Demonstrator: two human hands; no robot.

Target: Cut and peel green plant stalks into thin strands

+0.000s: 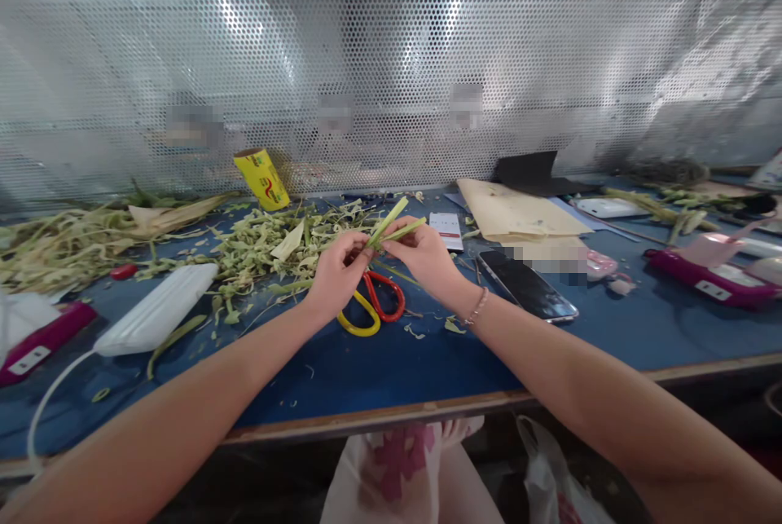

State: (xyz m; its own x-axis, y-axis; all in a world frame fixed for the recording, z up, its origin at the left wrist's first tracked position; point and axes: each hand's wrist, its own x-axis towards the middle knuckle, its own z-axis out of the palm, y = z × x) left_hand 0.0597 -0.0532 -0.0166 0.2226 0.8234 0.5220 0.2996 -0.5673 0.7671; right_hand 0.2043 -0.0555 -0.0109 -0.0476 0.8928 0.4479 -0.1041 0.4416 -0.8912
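Between the fingertips of both hands are green leaf strips (391, 216), which stick up and out to the right in a V. My left hand (343, 263) pinches them at the lower end, fingers curled. My right hand (421, 251), with a beaded bracelet at its wrist, is closed on the right-hand strip, its fingertips meeting the left ones. Just below the hands lies a pair of scissors (391, 308) with one red and one yellow handle; its blades are hidden beneath the hands. Behind my left hand spreads a pile of small knotted green leaf pieces (262, 243).
A yellow tube (262, 178) leans near the perforated metal screen (391, 59). Left are dried leaves (67, 243), a white corded device (157, 308) and a magenta power strip (52, 336). Right are a phone (525, 286), brown paper (513, 210) and another magenta strip (712, 279).
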